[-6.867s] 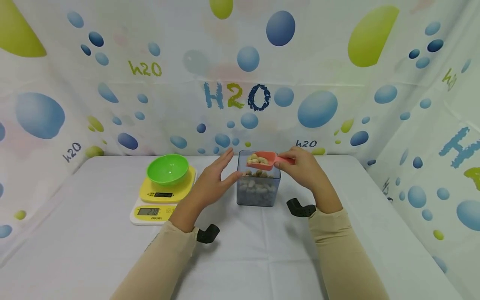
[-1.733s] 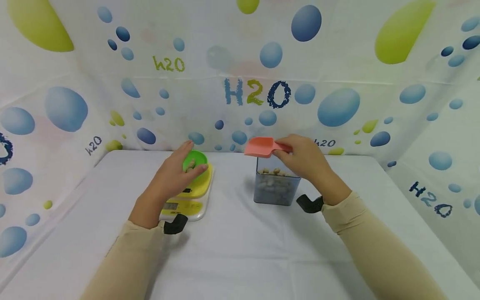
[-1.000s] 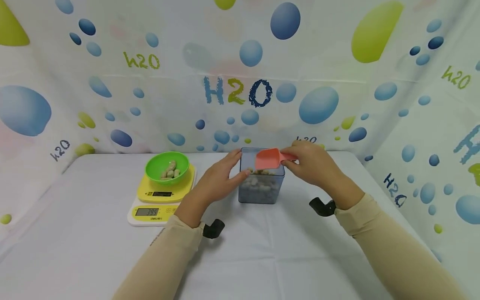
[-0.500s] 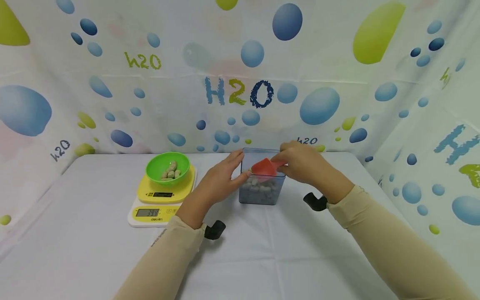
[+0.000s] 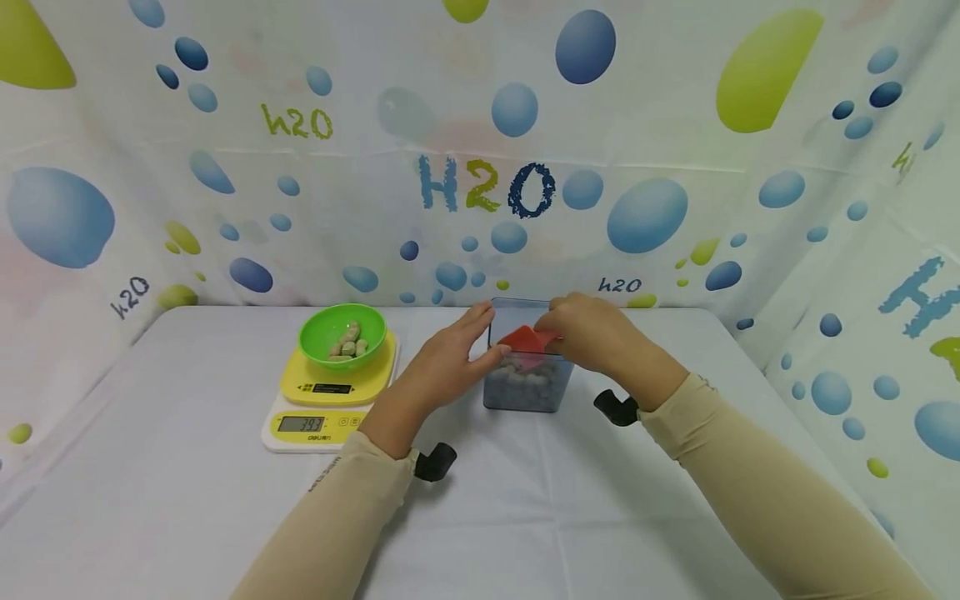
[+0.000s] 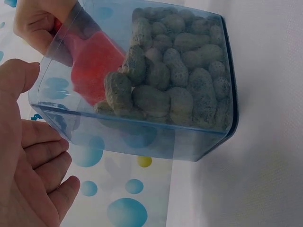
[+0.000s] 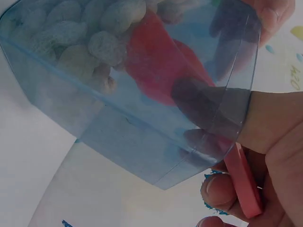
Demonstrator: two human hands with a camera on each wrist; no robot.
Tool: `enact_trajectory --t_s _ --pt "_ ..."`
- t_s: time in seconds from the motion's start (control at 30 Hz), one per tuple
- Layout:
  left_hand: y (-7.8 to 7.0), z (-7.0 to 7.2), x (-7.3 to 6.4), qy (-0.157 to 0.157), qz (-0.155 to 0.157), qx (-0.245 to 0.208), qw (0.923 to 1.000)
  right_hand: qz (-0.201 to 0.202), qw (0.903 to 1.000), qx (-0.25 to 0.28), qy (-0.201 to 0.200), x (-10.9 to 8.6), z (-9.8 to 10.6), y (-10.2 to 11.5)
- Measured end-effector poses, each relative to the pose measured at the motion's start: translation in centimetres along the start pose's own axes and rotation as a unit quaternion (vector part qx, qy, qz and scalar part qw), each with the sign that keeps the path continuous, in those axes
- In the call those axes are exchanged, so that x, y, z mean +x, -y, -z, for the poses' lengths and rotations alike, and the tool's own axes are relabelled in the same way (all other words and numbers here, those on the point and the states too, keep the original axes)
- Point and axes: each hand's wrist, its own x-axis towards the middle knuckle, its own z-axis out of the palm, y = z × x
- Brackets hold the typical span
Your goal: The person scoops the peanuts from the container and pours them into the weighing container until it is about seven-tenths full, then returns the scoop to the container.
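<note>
My right hand [image 5: 596, 333] pinches the handle of a red scoop [image 5: 528, 339] and reaches over the rim of a clear bluish plastic box [image 5: 525, 396]. The scoop's blade is down inside the box, against unshelled peanuts [image 6: 201, 97], as the left wrist view shows. In the right wrist view the scoop [image 7: 154, 61] tilts into the peanuts, its handle between thumb and fingers. My left hand [image 5: 442, 362] lies at the box's left side with extended fingers, its thumb by the front rim; in the left wrist view its fingers [image 6: 42, 151] are beside the box corner.
Left of the box, a green bowl [image 5: 315, 333] with several peanuts [image 5: 348, 342] sits on a yellow and white digital kitchen scale [image 5: 337, 396]. Its display reads about 393. A white cloth [image 5: 510, 517] covers the table; a patterned curtain [image 5: 360, 208] hangs behind.
Earlier the loaded scoop was above the box and the bowl was empty. Peanuts then appeared in the bowl and the display rose. The scoop, emptied, came back and went down into the box.
</note>
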Motion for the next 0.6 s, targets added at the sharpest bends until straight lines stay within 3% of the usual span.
enact_trajectory --t_s 0.33,0.6 --pt "0.0 0.0 -0.1 -0.009 -0.011 0.001 0.9999 -0.003 0.9998 0.016 0.011 0.8 -0.5 -0.1" --pt "-0.2 0.1 -0.1 -0.006 -0.004 -0.001 1.0000 -0.004 0.9948 0.094 0.039 1.0 0.5 -0.7"
